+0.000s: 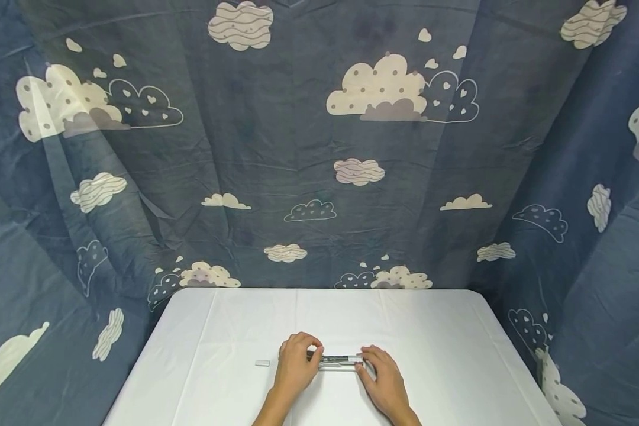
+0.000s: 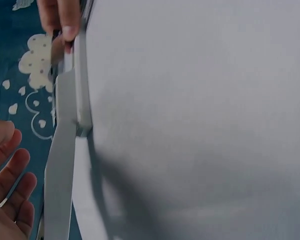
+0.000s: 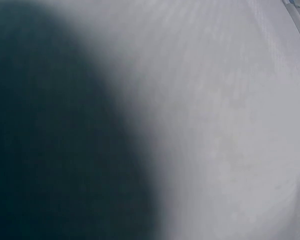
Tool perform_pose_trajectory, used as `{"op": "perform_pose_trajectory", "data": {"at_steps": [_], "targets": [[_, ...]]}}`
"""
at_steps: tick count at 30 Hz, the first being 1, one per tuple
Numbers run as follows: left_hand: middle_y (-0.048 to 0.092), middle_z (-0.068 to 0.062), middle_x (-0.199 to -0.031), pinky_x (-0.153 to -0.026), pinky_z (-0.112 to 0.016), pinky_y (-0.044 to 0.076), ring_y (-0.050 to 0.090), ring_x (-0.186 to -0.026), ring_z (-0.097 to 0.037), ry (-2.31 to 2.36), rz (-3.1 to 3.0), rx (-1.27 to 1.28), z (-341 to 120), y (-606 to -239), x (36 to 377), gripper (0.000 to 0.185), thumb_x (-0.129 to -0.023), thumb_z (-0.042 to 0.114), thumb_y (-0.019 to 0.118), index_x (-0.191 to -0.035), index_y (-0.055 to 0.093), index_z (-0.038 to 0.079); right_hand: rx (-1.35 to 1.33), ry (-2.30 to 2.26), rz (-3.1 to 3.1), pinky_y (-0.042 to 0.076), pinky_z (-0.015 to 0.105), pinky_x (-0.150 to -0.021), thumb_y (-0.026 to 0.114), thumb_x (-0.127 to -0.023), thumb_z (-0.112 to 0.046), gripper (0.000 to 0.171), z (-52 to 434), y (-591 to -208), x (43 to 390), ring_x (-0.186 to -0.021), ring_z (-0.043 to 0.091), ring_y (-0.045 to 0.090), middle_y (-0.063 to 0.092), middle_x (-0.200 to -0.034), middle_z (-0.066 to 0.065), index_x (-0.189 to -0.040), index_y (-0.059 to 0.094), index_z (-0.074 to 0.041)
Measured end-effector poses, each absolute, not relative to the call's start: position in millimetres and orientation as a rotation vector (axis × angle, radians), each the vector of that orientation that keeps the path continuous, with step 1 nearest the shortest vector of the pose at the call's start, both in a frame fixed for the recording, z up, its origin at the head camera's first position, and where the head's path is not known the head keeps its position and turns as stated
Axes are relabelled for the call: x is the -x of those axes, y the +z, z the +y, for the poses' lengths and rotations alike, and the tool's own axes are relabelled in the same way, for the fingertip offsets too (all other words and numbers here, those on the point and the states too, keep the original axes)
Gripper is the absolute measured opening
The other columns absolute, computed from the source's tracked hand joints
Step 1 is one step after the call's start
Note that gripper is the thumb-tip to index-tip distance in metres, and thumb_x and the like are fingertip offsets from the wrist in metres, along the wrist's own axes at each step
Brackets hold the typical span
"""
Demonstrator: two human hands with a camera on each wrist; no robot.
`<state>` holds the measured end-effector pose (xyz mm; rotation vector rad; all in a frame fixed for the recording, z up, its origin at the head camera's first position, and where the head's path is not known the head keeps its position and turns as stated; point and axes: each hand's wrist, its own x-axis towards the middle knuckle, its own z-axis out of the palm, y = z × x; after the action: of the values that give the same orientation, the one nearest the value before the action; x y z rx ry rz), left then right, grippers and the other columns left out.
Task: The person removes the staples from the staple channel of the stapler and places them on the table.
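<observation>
A long slim grey and dark tool (image 1: 341, 359) lies across the near middle of the white table (image 1: 431, 331). My left hand (image 1: 310, 350) curls its fingers over the tool's left end. My right hand (image 1: 363, 362) pinches the right end with its fingertips. In the left wrist view the tool (image 2: 65, 150) runs as a grey bar up the picture. The right hand's fingers (image 2: 65, 22) pinch its far end at the top, and the left hand's fingers (image 2: 12, 185) lie curled beside its near part. The right wrist view shows only white cloth and a dark shadow.
A small pale block (image 1: 262, 362) lies on the table just left of my left hand. Blue cloth printed with clouds (image 1: 309, 148) hangs close behind the table and along both sides.
</observation>
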<state>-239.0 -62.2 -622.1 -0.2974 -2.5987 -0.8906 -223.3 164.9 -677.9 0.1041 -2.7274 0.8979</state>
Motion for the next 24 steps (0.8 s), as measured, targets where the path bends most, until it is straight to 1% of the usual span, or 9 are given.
{"op": "perform_pose_trajectory", "data": {"at_steps": [6, 11, 16, 21, 24], "targets": [[0.073, 0.009, -0.096, -0.092, -0.044, 0.051, 0.066, -0.097, -0.015, -0.873, -2.630, 0.347, -47.8, -633.8, 238.9, 0.004, -0.088, 0.027, 0.080, -0.087, 0.076, 0.025, -0.108, 0.901, -2.708, 0.040, 0.057, -0.116, 0.075, -0.092, -0.036, 0.025, 165.8, -679.6, 223.3, -0.135, 0.031, 0.058, 0.070, -0.130, -0.002, -0.111, 0.075, -0.020], [0.073, 0.011, -0.093, -0.092, -0.042, 0.051, 0.065, -0.093, -0.011, -0.834, -2.644, 0.381, -41.5, -640.7, 238.8, 0.005, -0.085, 0.027, 0.082, -0.086, 0.077, 0.027, -0.095, 0.932, -2.744, 0.037, 0.056, -0.119, 0.074, -0.094, -0.037, 0.026, 165.9, -680.4, 225.3, -0.138, 0.030, 0.055, 0.069, -0.133, -0.002, -0.113, 0.075, -0.020], [0.073, 0.011, -0.094, -0.096, -0.044, 0.052, 0.065, -0.094, -0.010, -0.807, -2.667, 0.398, -35.7, -642.9, 238.9, 0.006, -0.085, 0.027, 0.083, -0.087, 0.078, 0.026, -0.090, 0.929, -2.767, 0.036, 0.056, -0.120, 0.072, -0.095, -0.038, 0.028, 167.4, -679.7, 227.0, -0.140, 0.030, 0.053, 0.067, -0.135, -0.002, -0.116, 0.074, -0.019], [0.072, 0.011, -0.092, -0.093, -0.044, 0.053, 0.064, -0.091, -0.009, -0.768, -2.648, 0.430, -31.4, -644.9, 238.3, 0.008, -0.084, 0.027, 0.085, -0.085, 0.078, 0.025, -0.079, 0.931, -2.783, 0.036, 0.057, -0.120, 0.073, -0.094, -0.038, 0.027, 167.4, -680.2, 228.0, -0.141, 0.029, 0.053, 0.067, -0.136, -0.003, -0.115, 0.074, -0.021], [0.071, 0.012, -0.090, -0.093, -0.043, 0.053, 0.063, -0.089, -0.008, -0.767, -2.658, 0.420, -28.6, -645.5, 238.4, 0.007, -0.083, 0.028, 0.085, -0.084, 0.078, 0.027, -0.079, 0.938, -2.782, 0.035, 0.058, -0.120, 0.073, -0.094, -0.038, 0.027, 167.0, -681.0, 227.2, -0.141, 0.029, 0.053, 0.067, -0.136, -0.003, -0.115, 0.074, -0.021]]}}
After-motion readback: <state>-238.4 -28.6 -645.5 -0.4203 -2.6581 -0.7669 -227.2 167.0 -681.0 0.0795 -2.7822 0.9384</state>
